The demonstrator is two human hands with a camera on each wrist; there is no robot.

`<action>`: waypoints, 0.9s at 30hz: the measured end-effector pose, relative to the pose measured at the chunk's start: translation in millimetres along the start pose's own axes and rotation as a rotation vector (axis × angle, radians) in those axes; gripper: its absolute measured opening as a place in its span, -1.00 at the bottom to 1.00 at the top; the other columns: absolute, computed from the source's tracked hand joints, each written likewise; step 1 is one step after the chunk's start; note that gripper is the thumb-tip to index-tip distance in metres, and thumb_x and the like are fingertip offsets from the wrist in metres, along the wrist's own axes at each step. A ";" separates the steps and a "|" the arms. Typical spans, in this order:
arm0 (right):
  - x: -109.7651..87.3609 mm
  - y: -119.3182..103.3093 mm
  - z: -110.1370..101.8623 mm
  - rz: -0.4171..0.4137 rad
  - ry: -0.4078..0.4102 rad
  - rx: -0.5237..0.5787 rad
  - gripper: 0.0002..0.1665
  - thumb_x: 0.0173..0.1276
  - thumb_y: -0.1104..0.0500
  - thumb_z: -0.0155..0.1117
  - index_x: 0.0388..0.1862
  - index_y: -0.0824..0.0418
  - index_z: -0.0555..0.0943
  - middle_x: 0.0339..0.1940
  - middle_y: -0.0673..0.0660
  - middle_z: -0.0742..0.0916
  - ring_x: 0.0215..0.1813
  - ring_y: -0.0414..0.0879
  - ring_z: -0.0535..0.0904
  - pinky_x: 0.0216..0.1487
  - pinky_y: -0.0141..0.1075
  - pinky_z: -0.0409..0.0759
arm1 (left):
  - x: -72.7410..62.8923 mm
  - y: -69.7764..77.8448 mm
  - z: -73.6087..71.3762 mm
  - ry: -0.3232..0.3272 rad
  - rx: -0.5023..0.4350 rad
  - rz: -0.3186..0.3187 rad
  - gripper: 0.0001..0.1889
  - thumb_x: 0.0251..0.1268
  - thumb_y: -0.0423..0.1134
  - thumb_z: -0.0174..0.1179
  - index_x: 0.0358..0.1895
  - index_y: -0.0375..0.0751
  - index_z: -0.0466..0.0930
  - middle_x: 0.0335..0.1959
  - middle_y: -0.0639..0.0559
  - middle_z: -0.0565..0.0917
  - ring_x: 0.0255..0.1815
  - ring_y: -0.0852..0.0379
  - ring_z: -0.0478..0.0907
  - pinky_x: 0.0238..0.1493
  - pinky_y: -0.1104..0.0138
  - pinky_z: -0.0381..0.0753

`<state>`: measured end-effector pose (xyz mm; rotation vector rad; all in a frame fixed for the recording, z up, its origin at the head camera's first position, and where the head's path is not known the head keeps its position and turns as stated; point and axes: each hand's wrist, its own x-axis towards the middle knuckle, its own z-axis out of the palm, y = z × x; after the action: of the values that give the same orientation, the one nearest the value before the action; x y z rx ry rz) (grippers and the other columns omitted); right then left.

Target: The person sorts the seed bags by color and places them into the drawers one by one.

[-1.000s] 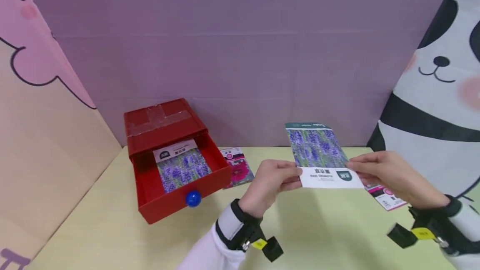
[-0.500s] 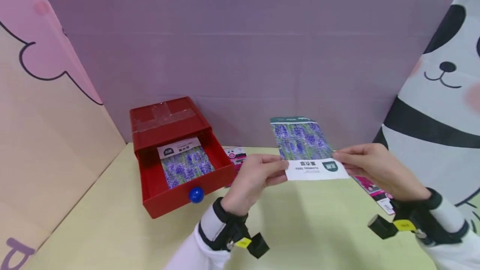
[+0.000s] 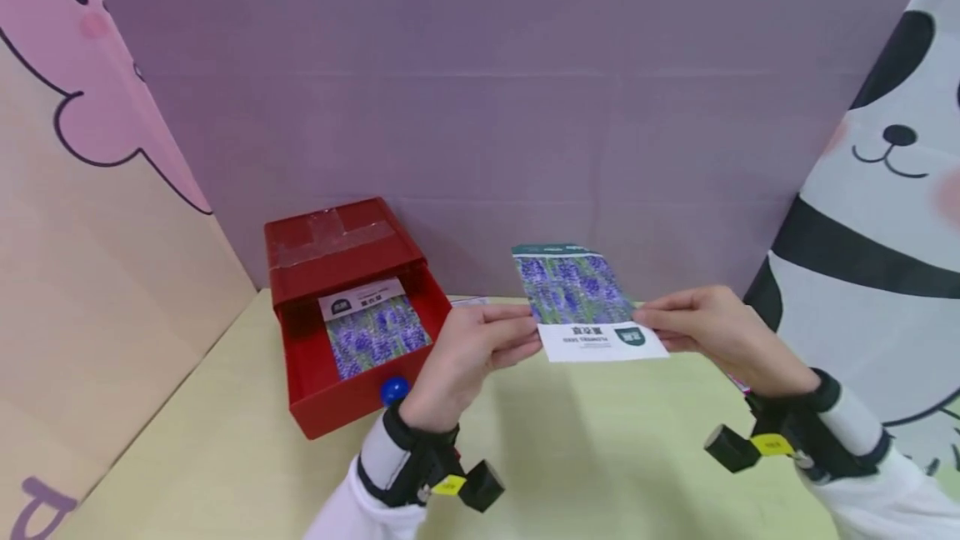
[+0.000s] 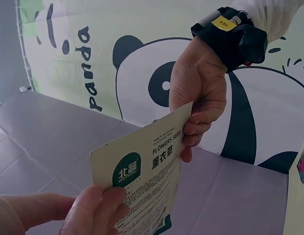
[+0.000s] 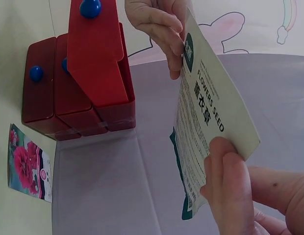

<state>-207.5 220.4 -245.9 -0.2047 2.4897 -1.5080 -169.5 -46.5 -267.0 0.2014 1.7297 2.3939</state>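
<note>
From where I stand, the packet [image 3: 573, 298] is up in the air above the surface [image 3: 585, 440], its long axis running away from the person, flower picture facing them, white end nearest. Fingers grasp it at both side edges near that white end: the left hand [image 3: 468, 357] pinches one, the right hand [image 3: 712, 327] the other. It's well to the right of the pulled-out drawer [image 3: 337, 411], apart from it, and the left hand is the nearer to that drawer. A second purple-flower packet [image 3: 378, 336] lies inside, white end toward the back. Under it in the red stack sit two closed drawers [image 5: 39, 93] with blue knobs. A pink-flower packet [image 5: 29, 169] lies on the surface beside the stack.
</note>
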 end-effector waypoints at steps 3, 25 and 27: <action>2.6 -1.4 3.8 -0.009 -0.013 -0.004 -0.43 0.27 0.10 0.21 0.09 0.52 0.45 -0.18 0.22 0.68 -0.29 -0.10 0.62 -0.24 -0.33 0.63 | -2.4 2.3 -5.0 0.007 0.005 0.004 -0.68 0.20 -0.49 0.10 0.04 -0.52 0.48 -0.07 -0.32 0.59 -0.25 0.08 0.65 -0.15 0.27 0.59; 21.1 -29.9 49.2 -0.090 -0.090 0.042 -0.53 0.25 0.16 0.23 0.00 0.52 0.52 -0.24 0.27 0.69 -0.32 -0.06 0.63 -0.23 -0.31 0.63 | -29.7 18.0 -42.6 0.171 0.143 -0.023 -0.69 0.16 -0.44 0.16 0.00 -0.43 0.53 -0.12 -0.23 0.63 -0.19 0.01 0.64 -0.15 0.27 0.59; 23.4 -30.8 53.7 -0.088 -0.098 0.042 -0.53 0.25 0.15 0.23 0.00 0.50 0.52 -0.23 0.27 0.69 -0.32 -0.05 0.63 -0.22 -0.31 0.63 | -32.5 18.8 -46.3 0.185 0.155 -0.034 -0.69 0.17 -0.43 0.16 0.01 -0.41 0.54 -0.11 -0.22 0.62 -0.18 -0.01 0.63 -0.14 0.26 0.59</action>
<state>-216.0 154.9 -245.3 -0.3755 2.3990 -1.5436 -149.0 -102.4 -263.7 -0.0298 1.9835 2.3195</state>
